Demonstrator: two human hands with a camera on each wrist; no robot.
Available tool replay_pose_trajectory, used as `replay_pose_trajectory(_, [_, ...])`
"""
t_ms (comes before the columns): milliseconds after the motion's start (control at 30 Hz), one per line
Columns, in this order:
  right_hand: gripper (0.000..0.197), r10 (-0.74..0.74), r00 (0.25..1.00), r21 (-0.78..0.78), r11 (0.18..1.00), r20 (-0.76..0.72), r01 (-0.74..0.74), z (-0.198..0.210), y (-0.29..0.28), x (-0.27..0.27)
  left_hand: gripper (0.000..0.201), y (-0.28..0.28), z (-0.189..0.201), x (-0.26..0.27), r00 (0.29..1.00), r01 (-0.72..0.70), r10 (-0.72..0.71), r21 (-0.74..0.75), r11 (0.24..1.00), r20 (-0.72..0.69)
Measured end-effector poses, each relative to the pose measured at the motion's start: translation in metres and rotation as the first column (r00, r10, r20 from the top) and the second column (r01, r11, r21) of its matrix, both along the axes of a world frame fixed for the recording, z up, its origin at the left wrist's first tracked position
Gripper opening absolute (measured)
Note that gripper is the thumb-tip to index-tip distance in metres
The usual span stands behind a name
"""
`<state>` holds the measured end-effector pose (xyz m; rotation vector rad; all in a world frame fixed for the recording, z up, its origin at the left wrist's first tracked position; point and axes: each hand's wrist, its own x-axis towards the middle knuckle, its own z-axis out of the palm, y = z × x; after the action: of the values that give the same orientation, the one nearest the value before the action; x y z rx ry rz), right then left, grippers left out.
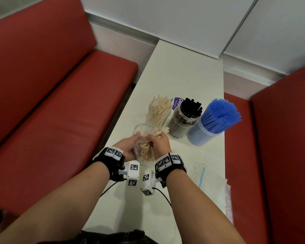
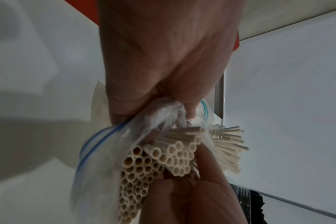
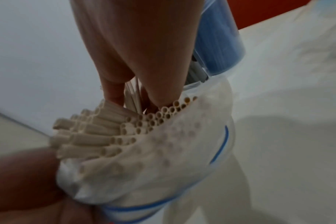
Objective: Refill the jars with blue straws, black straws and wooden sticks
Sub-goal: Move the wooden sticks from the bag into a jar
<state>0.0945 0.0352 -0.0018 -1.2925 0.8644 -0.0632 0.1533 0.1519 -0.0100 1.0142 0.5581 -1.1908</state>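
Left hand grips the bag of sticks low over the worktop. Right hand clamps a bunch, long axis pointing up-right at the stick jar just beyond, so right's nearer.

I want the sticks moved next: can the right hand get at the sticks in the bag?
Probably yes: the left hand holds the bag open, and the right hand already grips some sticks.

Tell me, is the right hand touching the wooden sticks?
Touching. The head view shows the right hand gripping a bunch of wooden sticks from the plastic bag.
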Motion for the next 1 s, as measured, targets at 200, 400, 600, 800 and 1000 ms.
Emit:
replay_pose_trajectory(200, [0.011, 0.203, 0.979, -0.167, 0.964, -0.028, -0.205, -0.003, 0.003, -0.002, 0.049, 0.007, -0.003, 0.002, 1.0, 0.003, -0.003, 0.024, 1.0, 0.002])
replay_pose_trajectory(400, [0.03, 0.102, 0.99, -0.273, 0.959, 0.097, -0.072, 0.009, 0.004, 0.002, 0.039, 0.005, 0.0, 0.005, 0.998, -0.056, 0.053, 0.082, 0.995, 0.039])
replay_pose_trajectory(600, [0.024, 0.015, 0.966, -0.328, 0.942, 0.258, 0.073, 0.063, -0.031, 0.034, 0.031, 0.002, 0.013, 0.008, 0.998, -0.065, 0.063, 0.085, 0.994, 0.017])
replay_pose_trajectory(800, [0.014, -0.004, 0.913, -0.335, 0.93, 0.409, 0.154, 0.112, -0.066, 0.071, 0.033, 0.002, 0.003, 0.007, 0.998, -0.054, 0.053, 0.131, 0.99, 0.014])
replay_pose_trajectory(1000, [0.017, -0.064, 0.889, -0.31, 0.924, 0.454, 0.225, 0.126, -0.076, 0.103, 0.032, 0.002, 0.006, 0.008, 0.998, -0.068, 0.068, 0.107, 0.992, 0.003])
